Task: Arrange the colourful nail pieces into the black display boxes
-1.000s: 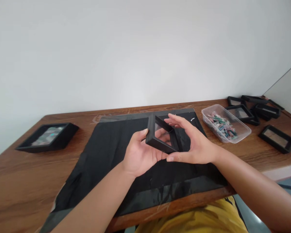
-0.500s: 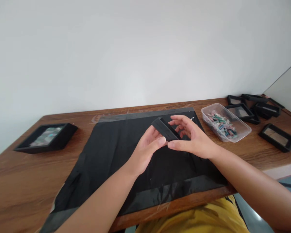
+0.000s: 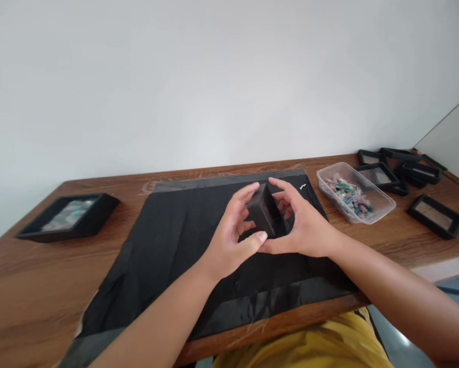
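Note:
Both hands hold one black frame box (image 3: pixel 264 213) above the black mat (image 3: pixel 175 240), near its far middle. My left hand (image 3: pixel 233 237) curls round the box's left side, thumb at its lower edge and fingers over the top. My right hand (image 3: pixel 304 225) grips the right side, its fingers wrapped behind the box. The box is tilted on edge, so its dark side faces me and its window is hidden.
The wooden table (image 3: pixel 30 286) carries a black tray of small pieces (image 3: pixel 66 217) at the far left. A clear plastic tub of coloured bits (image 3: pixel 354 194) sits right of the mat. Several more black frame boxes (image 3: pixel 405 174) lie at the far right, one apart (image 3: pixel 435 216).
The frame box was open with its window showing; the hands have brought its halves together and turned it on edge. Both hands moved a little closer together.

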The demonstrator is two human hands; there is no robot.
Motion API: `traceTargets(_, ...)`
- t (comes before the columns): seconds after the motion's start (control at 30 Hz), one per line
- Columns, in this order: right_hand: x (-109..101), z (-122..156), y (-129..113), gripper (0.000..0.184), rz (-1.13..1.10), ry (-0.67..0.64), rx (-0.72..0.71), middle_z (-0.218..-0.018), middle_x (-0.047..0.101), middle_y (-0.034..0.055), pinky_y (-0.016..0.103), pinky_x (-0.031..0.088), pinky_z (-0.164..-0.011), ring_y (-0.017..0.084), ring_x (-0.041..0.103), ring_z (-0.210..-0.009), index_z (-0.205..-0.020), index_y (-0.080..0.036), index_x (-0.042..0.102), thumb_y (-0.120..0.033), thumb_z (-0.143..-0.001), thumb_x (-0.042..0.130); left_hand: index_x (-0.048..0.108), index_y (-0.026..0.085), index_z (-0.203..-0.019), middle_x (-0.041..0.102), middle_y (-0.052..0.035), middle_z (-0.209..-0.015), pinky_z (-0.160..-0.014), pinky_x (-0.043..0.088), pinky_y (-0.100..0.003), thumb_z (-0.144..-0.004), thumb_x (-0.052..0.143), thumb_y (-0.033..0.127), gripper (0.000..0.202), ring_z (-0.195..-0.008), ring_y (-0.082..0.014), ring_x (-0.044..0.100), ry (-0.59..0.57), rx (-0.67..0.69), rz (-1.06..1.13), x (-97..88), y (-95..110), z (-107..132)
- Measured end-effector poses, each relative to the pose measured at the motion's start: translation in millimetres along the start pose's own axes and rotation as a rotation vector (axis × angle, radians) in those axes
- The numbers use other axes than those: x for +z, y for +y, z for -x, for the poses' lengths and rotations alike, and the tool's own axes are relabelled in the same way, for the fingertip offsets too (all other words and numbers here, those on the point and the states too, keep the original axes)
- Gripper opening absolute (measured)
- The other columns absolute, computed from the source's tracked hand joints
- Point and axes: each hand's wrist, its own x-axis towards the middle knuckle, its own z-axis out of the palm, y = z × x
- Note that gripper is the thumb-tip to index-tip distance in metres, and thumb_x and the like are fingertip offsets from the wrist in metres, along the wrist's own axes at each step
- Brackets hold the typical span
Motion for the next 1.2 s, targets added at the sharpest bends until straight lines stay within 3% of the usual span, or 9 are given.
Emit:
traceTargets(0.13,-2,1,-1,0.109,-0.001,-0.073,0.021,-0.133,0.065,0.0107,0.051,0.055,-0.1,0.027,0.068,-0.11,-0.157,-0.027,0.038,-0.034,-0.063,0.092,0.051,0.03,-0.133,0.063,-0.0084,-0.136,-0.092,0.063,-0.044,-0.077,0.076,0.029,0.062,-0.125,-0.0338,0.066,-0.036,0.038,-0.095,3.0,3,-2)
traceTargets(0.33,-3,0,-5,0.093,0.082,-0.126,0.011,-0.132,0.068,0.0095,0.051,0.051,-0.105,0.031,0.065,-0.121,-0.147,-0.025,0.05,-0.031,-0.063,0.09,0.048,0.029,-0.123,0.066,-0.0059,-0.12,-0.075,0.062,-0.037,-0.073,0.071,0.028,0.055,-0.109,-0.0294,0.071,0.006,0.052,-0.163,13.9,2,-2)
traceTargets(0.43,-6,-1,-9,0.091,0.116,-0.173,0.021,-0.129,0.07,0.0089,0.049,0.052,-0.104,0.029,0.066,-0.118,-0.146,-0.024,0.051,-0.032,-0.065,0.091,0.045,0.03,-0.122,0.068,-0.0046,-0.116,-0.074,0.061,-0.037,-0.074,0.071,0.027,0.054,-0.106,-0.028,0.071,-0.002,0.035,-0.179,12.9,0,-2)
traceTargets(0.57,-19,-5,-9,0.1,0.099,-0.261,0.1,-0.131,0.07,0.0089,0.049,0.054,-0.103,0.027,0.066,-0.115,-0.153,-0.026,0.048,-0.041,-0.066,0.095,0.043,0.03,-0.125,0.068,-0.0062,-0.12,-0.078,0.06,-0.038,-0.08,0.073,0.032,0.054,-0.107,-0.0274,0.071,-0.094,-0.024,-0.08,3.2,-5,-2)
traceTargets(0.77,-41,-12,0,0.101,-0.094,-0.428,0.148,-0.129,0.071,0.0084,0.046,0.056,-0.104,0.024,0.07,-0.118,-0.162,-0.025,0.037,-0.036,-0.076,0.089,0.042,0.032,-0.126,0.069,-0.0071,-0.126,-0.083,0.062,-0.039,-0.086,0.08,0.045,0.057,-0.103,-0.0256,0.074,-0.213,-0.059,0.168,-4.0,-11,-6)
traceTargets(0.87,-46,-15,2,0.101,-0.207,-0.51,0.175,-0.136,0.068,0.0103,0.042,0.058,-0.101,0.025,0.068,-0.123,-0.164,-0.025,0.034,-0.035,-0.079,0.087,0.046,0.033,-0.128,0.068,-0.0067,-0.129,-0.09,0.062,-0.043,-0.085,0.083,0.047,0.058,-0.104,-0.0256,0.075,-0.211,-0.06,0.22,-3.1,-11,-6)
traceTargets(1.0,-46,-18,5,0.096,-0.337,-0.55,0.126,-0.146,0.063,0.0126,0.042,0.056,-0.107,0.026,0.062,-0.133,-0.161,-0.023,0.039,-0.032,-0.079,0.087,0.05,0.036,-0.138,0.058,-0.0072,-0.142,-0.089,0.064,-0.043,-0.082,0.086,0.044,0.067,-0.107,-0.0262,0.074,-0.159,-0.045,0.242,-3.5,-15,-4)
traceTargets(1.2,-40,-23,14,0.063,-0.394,-0.489,0.067,-0.138,0.069,0.011,0.041,0.058,-0.104,0.023,0.068,-0.122,-0.147,-0.019,0.055,-0.03,-0.09,0.077,0.054,0.036,-0.142,0.06,-0.0086,-0.143,-0.089,0.065,-0.046,-0.081,0.086,0.04,0.07,-0.105,-0.0265,0.074,-0.071,-0.079,0.174,-17.6,-17,-6)
